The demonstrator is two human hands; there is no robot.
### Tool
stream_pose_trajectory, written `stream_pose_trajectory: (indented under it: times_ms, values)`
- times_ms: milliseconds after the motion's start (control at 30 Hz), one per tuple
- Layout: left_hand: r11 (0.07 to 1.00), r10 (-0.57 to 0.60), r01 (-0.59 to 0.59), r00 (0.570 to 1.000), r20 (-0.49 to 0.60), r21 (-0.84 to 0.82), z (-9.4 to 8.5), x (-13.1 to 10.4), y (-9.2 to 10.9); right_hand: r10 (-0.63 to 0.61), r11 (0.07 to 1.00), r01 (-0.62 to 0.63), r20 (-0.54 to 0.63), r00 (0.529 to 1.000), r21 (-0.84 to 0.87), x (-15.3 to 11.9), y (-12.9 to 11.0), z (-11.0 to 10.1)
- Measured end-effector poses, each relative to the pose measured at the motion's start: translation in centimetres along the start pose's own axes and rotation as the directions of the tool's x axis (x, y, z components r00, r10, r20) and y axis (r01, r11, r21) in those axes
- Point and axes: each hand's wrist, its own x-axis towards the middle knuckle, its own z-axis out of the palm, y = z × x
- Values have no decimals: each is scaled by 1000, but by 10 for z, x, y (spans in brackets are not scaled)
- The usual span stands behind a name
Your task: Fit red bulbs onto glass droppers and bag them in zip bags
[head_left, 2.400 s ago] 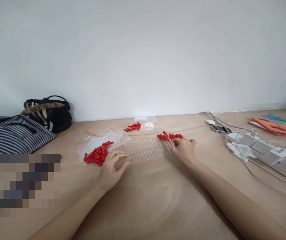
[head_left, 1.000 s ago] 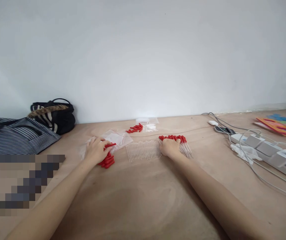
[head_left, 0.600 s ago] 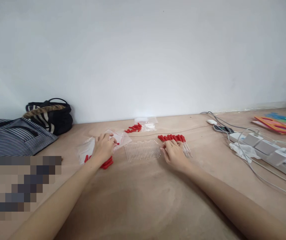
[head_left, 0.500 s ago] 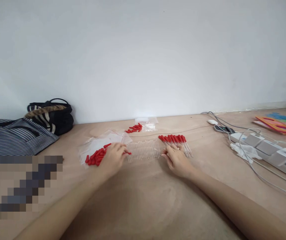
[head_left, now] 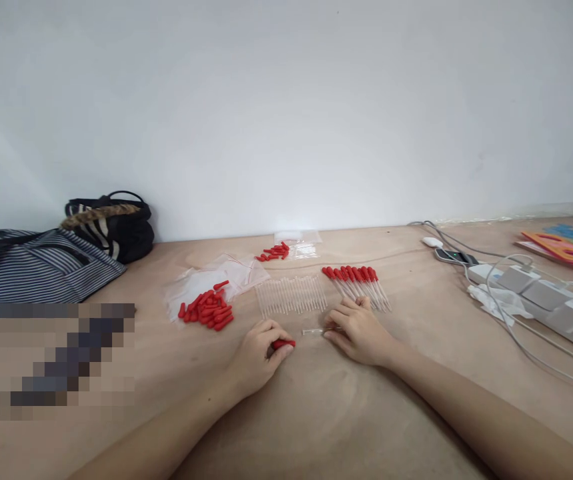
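Between the thumb and fingers of my left hand (head_left: 261, 353) is a red rubber bulb (head_left: 283, 344), its narrow end towards the right. My right hand (head_left: 359, 331) pinches a clear glass dropper tube (head_left: 313, 331), which points left at the bulb with a small gap between them. Behind the hands lies a row of bare glass tubes (head_left: 291, 295). Several droppers with red bulbs fitted (head_left: 351, 275) lie side by side just beyond my right hand. To the left, a heap of loose red bulbs (head_left: 206, 310) rests partly on clear plastic bags (head_left: 231, 270).
Near the wall are more red bulbs (head_left: 273, 252) and a small bag with tubes (head_left: 305, 249). A striped bag (head_left: 51, 267) and a black bag (head_left: 133, 233) stand at left. At right are a power strip with chargers (head_left: 541, 290), cables, a crumpled tissue (head_left: 499, 301) and orange frames (head_left: 561, 248).
My left hand has come right and nearer from the heap, carrying a red bulb. My right hand now holds a glass tube in front of the row. The view has shifted slightly.
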Motion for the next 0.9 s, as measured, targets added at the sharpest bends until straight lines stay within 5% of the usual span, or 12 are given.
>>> stream_pose_trajectory:
  times_ms: [333, 900]
  values:
    - [982, -137, 122, 985, -102, -143, 10, 0, -5, 57, 995, -54, -25, 998, 80, 3, -7, 7]
    - [975, -121, 104, 990, -75, -194, 9, 1, -8, 146, 989, -146, -31, 989, -22, 27, 8, 13]
